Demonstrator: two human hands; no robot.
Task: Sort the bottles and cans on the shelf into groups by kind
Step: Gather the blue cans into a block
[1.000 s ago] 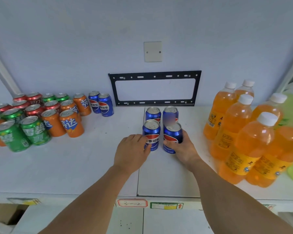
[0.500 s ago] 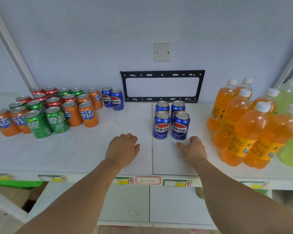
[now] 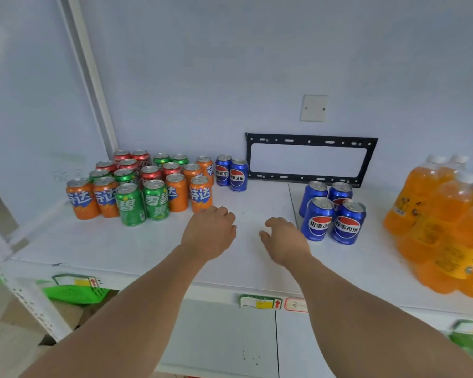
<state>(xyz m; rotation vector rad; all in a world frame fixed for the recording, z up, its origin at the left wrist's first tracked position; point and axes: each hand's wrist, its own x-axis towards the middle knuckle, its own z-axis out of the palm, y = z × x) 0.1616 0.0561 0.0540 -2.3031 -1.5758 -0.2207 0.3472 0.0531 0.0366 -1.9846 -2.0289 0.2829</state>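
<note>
On the white shelf (image 3: 148,246), several blue Pepsi cans (image 3: 332,214) stand grouped right of centre. Two more blue cans (image 3: 232,173) stand at the back, beside a mixed cluster of orange (image 3: 201,195), green (image 3: 129,204) and red cans (image 3: 149,174) on the left. Orange drink bottles (image 3: 445,222) fill the right side. My left hand (image 3: 209,233) hovers over the shelf just in front of the nearest orange can, fingers loosely curled, holding nothing. My right hand (image 3: 283,238) hangs relaxed and empty just left of the grouped blue cans.
A black metal bracket (image 3: 309,158) leans on the wall behind the grouped cans, under a white wall plate (image 3: 313,108). A white upright post (image 3: 93,77) bounds the shelf on the left. A green basket (image 3: 74,291) sits on the level below.
Both hands let go of the front two blue cans and drew back, then shifted left across the shelf. The view has swung left, bringing the mixed can cluster closer.
</note>
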